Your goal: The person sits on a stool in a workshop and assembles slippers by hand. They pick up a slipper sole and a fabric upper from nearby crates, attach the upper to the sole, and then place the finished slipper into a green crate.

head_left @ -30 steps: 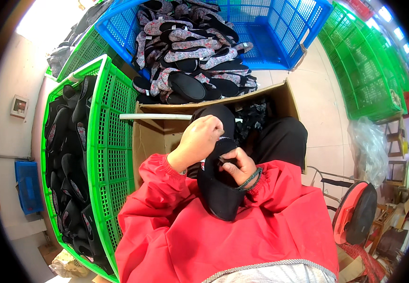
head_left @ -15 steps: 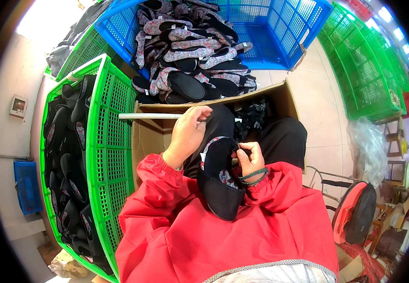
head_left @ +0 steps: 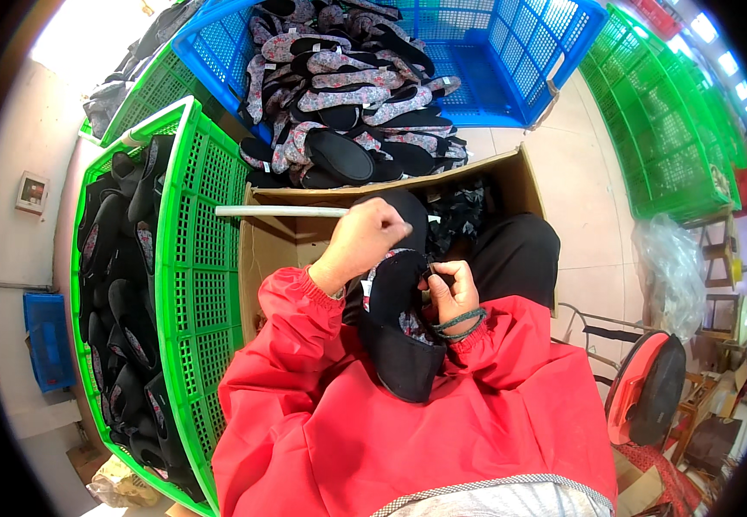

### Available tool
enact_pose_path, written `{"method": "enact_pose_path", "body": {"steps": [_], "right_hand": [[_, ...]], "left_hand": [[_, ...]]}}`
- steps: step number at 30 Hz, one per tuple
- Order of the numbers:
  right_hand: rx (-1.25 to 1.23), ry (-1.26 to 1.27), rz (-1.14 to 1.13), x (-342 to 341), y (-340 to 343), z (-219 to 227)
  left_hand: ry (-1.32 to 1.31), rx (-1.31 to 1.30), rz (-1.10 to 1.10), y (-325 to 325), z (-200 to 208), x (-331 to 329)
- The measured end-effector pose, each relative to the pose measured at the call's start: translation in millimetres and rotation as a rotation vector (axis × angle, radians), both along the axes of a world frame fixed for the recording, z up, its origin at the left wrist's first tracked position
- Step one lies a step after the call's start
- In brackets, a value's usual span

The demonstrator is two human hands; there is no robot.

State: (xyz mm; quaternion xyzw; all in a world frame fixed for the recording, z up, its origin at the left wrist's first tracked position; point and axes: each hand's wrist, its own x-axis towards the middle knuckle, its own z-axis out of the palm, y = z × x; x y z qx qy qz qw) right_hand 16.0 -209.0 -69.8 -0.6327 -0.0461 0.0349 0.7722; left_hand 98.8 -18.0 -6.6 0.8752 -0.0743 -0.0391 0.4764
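Note:
A black cloth shoe (head_left: 398,327) with a flowered lining lies on my lap, sole side toward me. My left hand (head_left: 363,241) grips its upper end near the toe. My right hand (head_left: 453,293), with green bands at the wrist, pinches the shoe's right edge; a small dark piece shows between its fingers. Both arms wear red sleeves. An open cardboard box (head_left: 279,246) with dark flowered shoes inside stands just beyond my knees.
A green crate (head_left: 192,284) full of black shoes stands at my left. A blue crate (head_left: 529,60) with flowered shoes and black soles lies ahead. Stacked green crates (head_left: 666,146) are at the right, with a red fan (head_left: 649,405) and a plastic bag nearby.
My left hand has slid up from the shoe's middle to its upper end. The right hand stays at the shoe's right edge, and the shoe has turned slightly on my lap.

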Motion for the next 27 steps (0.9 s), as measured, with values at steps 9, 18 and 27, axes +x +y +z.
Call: {"method": "enact_pose_path", "body": {"steps": [9, 18, 27], "right_hand": [[-0.006, 0.0, 0.034, 1, -1, -5], [0.013, 0.048, 0.044, 0, -1, -2], [-0.024, 0.079, 0.017, -5, 0, -7]], "left_hand": [[-0.325, 0.042, 0.321, 33, 12, -1], [-0.142, 0.416, -0.091, 6, 47, -44], [-0.249, 0.451, 0.0, -6, 24, -51]]}}
